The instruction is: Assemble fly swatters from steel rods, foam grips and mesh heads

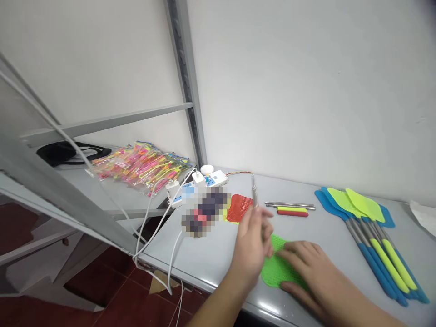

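Note:
My left hand (252,245) is closed around a thin metal rod (254,190), which sticks up out of the fist. A green mesh fly swatter head (279,268) lies just right of that fist, low over the table. My right hand (313,272) grips its right side, fingers across the top and thumb along the near edge. Whether rod and green head are joined inside my left hand is hidden. Beyond my hands lie a red swatter head (240,208), several bare metal rods (289,205), a yellow handle grip (293,209) and a red one (292,213).
Blue and yellow-green fly swatters (374,240) are stacked on the right of the grey table (204,259). At the left are a power strip (218,178) with white cables, a blurred-out item (206,211), and bagged colourful items (143,163). A metal shelf post (189,81) rises behind.

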Available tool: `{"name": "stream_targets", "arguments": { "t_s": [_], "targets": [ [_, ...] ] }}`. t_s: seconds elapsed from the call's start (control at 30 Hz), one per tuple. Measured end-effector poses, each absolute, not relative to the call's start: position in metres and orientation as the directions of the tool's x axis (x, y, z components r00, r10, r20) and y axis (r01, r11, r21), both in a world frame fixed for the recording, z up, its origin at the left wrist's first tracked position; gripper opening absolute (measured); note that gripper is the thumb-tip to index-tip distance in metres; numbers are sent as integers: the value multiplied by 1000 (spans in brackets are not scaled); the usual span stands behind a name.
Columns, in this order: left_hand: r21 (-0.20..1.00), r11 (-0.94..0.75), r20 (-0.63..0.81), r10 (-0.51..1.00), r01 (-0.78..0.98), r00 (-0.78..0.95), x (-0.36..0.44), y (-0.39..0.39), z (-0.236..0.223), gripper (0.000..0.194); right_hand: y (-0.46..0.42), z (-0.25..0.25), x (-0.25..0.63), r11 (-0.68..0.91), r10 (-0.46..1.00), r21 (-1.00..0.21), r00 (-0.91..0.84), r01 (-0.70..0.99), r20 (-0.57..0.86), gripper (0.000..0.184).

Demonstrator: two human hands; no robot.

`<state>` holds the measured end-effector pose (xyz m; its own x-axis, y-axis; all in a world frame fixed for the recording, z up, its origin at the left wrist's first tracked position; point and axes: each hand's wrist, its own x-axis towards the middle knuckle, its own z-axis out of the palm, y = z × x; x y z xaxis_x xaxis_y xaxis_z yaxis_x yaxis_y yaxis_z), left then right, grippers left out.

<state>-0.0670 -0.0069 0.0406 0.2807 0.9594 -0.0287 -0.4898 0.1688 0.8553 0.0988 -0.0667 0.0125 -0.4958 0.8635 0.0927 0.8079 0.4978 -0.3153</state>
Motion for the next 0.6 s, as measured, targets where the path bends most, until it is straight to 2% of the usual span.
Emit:
{"name": "stream_targets", "arguments": {
  "t_s": [0.07, 0.13, 0.2, 0.27, 0.4, 0.47, 0.53, 0.6],
  "targets": [
    [882, 117, 84, 915, -457, 395, -42, 15, 54, 31, -60, 9, 109, 365, 927, -353, -373, 862, 46, 70],
    [916, 56, 133, 893, -398, 430, -21, 34, 62, 28, -51, 9, 115, 258, 952, -371, -300, 892, -60, 95],
    [937, 51, 126, 874, -347, 469, -7, 49, 61, 28, -42, 11, 120, 183, 952, -364, -257, 913, -165, 105],
    [941, 71, 107, 865, -330, 491, -1, 59, 54, 29, -33, 13, 123, 148, 950, -348, -231, 926, -210, 100],
    [933, 83, 98, 877, -350, 470, -4, 65, 35, 32, -25, 19, 133, 103, 962, -354, -183, 930, -201, 77],
    [928, 91, 95, 880, -362, 465, -6, 64, 28, 35, -26, 29, 141, 67, 963, -434, -172, 898, -206, 58],
    [922, 119, 78, 875, -368, 478, -7, 59, 23, 37, -30, 44, 156, 30, 961, -574, -182, 818, -209, 34],
    [917, 170, 44, 856, -361, 515, -6, 54, 20, 40, -35, 60, 175, -31, 977, -737, -133, 675, -164, 24]
  ]
}}
